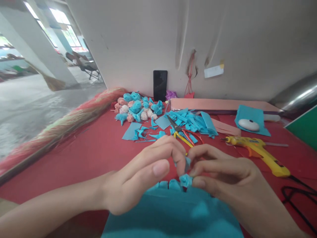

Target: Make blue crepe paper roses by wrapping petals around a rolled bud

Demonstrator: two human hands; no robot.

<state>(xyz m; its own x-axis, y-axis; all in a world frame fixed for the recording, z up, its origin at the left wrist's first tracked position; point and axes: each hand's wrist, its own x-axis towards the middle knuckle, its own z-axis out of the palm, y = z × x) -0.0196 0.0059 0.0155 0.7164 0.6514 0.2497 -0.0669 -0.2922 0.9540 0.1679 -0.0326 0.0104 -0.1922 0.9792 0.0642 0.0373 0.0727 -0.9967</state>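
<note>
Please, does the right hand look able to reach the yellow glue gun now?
Probably yes: nothing covers the yellow glue gun beside the right hand, though its fingers are pinching a blue paper flower.

Left side: widest lane we've got, bare red counter (89,155) reaching up to the paper-flower pile (138,107).
Near middle: blocked, left hand (138,172) and right hand (225,175) fill the space above the blue sheet (173,215).
Dead ahead: scissors (178,127) and yellow handle (184,138) poke nearer, blue scraps (193,120) crowding about them.
Right side: glue gun (260,152) lies across the route, black cord (294,196) looping (a proper snag, that).
Back: pale wall (133,43) shuts it off, phone (160,84) upright against it.
</note>
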